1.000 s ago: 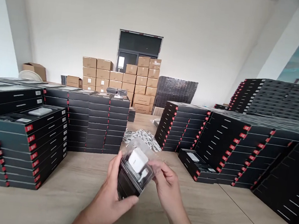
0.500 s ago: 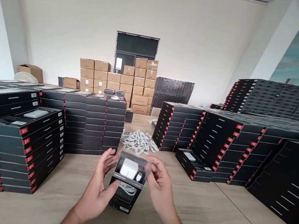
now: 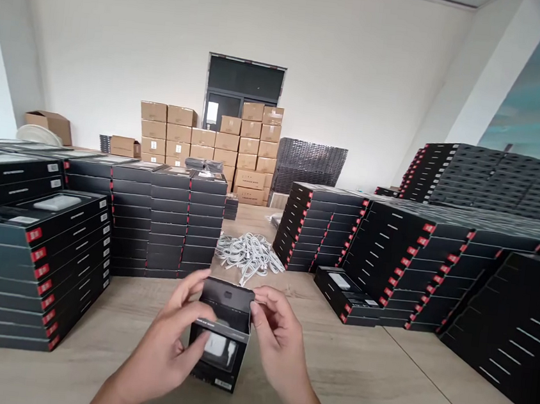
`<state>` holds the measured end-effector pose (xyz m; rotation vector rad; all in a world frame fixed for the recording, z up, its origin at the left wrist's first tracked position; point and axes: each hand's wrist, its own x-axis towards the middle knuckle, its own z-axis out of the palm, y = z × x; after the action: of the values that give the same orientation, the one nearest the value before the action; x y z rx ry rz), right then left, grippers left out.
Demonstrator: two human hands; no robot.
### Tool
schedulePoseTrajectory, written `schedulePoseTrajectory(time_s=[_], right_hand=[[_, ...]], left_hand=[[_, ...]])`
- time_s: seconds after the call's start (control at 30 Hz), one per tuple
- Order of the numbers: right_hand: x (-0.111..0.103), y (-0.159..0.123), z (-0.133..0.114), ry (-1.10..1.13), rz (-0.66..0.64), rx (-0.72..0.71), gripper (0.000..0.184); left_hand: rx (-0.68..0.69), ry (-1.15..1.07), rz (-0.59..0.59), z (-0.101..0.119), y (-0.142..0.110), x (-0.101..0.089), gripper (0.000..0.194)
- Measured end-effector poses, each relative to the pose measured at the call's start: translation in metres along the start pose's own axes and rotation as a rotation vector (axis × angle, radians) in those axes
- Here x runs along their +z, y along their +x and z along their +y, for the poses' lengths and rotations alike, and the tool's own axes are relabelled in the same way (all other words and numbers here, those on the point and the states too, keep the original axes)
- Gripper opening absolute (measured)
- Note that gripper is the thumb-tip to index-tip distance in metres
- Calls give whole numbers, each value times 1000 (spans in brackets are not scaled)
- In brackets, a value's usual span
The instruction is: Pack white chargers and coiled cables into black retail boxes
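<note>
A black charger box stands on the table in front of me, its top flap raised at the back. Through its front window shows a white charger, with a white cable plug beside it. My left hand is wrapped round the box's left side, thumb on the front by the window and index finger over the top edge. With thumb and fingertips, my right hand pinches the box's upper right edge near the flap. Whether it grips the side flap too I cannot tell.
Behind the box lies a pile of white cables. Stacked black boxes rise on the left and right. One low open box holds a white charger at the right stack's foot. Brown cartons stand at the back.
The white charger and cable plug have gone from the open top down behind the window. The dark back flap now shows upright, and the right fingers have shifted left along the edge.
</note>
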<state>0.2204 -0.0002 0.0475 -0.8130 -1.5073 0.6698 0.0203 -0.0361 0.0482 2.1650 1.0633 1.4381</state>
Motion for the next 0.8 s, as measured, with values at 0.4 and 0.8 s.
schedulePoseTrajectory(time_s=[0.4, 0.8], right_hand=[[-15, 2, 3, -145, -165, -153, 7], [-11, -1, -9, -139, -208, -190, 12]], left_hand=[[-160, -283, 80, -25, 1, 11, 15], [-160, -305, 93, -15, -1, 7, 18]])
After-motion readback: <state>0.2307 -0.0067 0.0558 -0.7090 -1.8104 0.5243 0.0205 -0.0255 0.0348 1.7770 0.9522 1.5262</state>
